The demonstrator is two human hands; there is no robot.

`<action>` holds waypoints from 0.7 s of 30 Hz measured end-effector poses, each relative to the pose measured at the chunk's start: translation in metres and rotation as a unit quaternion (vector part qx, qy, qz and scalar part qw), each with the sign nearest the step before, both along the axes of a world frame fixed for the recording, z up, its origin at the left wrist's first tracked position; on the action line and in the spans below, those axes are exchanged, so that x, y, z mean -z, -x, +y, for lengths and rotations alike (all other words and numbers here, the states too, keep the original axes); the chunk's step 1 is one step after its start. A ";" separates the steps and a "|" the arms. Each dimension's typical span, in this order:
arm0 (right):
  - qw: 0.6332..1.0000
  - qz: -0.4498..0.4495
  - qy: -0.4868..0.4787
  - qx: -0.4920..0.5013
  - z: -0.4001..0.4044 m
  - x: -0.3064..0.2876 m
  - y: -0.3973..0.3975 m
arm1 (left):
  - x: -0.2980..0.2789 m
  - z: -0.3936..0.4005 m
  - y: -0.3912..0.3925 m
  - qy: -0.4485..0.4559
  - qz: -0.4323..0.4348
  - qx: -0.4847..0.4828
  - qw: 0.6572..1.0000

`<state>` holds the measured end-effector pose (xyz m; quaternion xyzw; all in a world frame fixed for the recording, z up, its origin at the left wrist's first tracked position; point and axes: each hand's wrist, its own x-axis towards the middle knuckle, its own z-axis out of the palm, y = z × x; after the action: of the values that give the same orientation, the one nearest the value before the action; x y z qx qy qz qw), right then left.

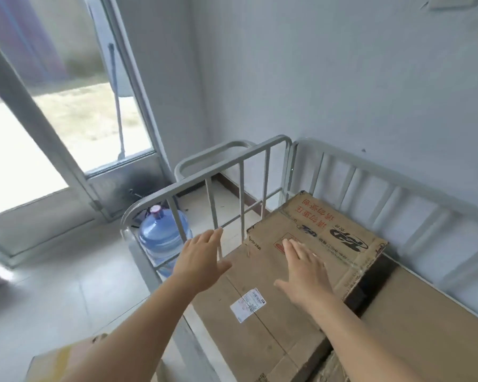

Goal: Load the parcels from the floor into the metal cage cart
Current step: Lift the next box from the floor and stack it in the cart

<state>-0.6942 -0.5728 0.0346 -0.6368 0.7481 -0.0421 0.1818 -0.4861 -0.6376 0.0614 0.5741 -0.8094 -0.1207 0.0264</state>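
The grey metal cage cart stands against the wall and holds cardboard parcels. A printed box with red characters lies on top at the back. Under it is a large flat box with a white shipping label. Another brown box fills the right side. My right hand is open, fingers straight, over the near part of the printed box. My left hand is open, fingers spread, beside the cart's left rail bars, holding nothing. A further parcel shows at the bottom left, partly hidden by my left arm.
A blue water jug stands on the tiled floor just left of the cart. Behind it is a glass door with a mop leaning against it outside. The pale wall runs along the cart's far side. Tiled floor lies to the left.
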 end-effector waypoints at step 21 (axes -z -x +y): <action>0.898 0.018 0.021 -0.439 0.143 -0.022 -0.288 | -0.001 0.348 -0.252 -0.026 -0.017 -0.447 0.894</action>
<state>-0.4058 -0.4293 0.0569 -0.9051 0.3943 0.0382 0.1547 -0.2341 -0.2901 0.0624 0.8778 -0.4642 -0.1079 0.0490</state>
